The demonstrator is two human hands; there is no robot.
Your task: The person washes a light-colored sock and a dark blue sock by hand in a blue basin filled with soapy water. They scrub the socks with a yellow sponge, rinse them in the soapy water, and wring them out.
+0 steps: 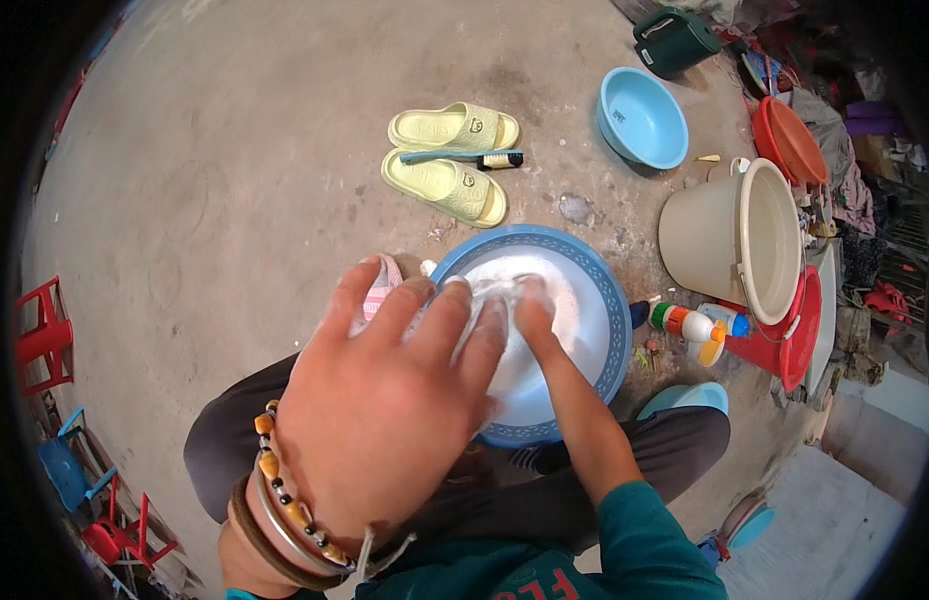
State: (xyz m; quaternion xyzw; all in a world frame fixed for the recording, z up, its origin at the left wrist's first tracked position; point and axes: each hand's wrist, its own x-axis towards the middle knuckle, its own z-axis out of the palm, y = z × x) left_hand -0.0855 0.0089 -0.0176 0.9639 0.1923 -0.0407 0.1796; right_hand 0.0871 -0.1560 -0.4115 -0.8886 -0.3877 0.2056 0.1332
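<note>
My left hand [393, 382] is raised close to the camera, its fingers spread and wet-looking, with nothing seen in it. A beaded bracelet and a silver bangle circle that wrist. Below and beyond it sits a blue plastic basin [617, 360] with a patterned rim, holding white, sudsy water [584, 330]. My right hand [536, 304] reaches into the basin, with its fingers blurred among the suds. Whether it grips something under the foam cannot be made out. Part of a pink-and-white striped slipper [389, 271] shows behind my left fingers.
Beyond the basin lie pale yellow slippers [434, 124] with a scrub brush [464, 157] across them. At right stand a light-blue basin [644, 116], a beige bucket [704, 232], a red basin [802, 330] and plastic bottles [693, 322]. Small red stools [44, 334] are at far left.
</note>
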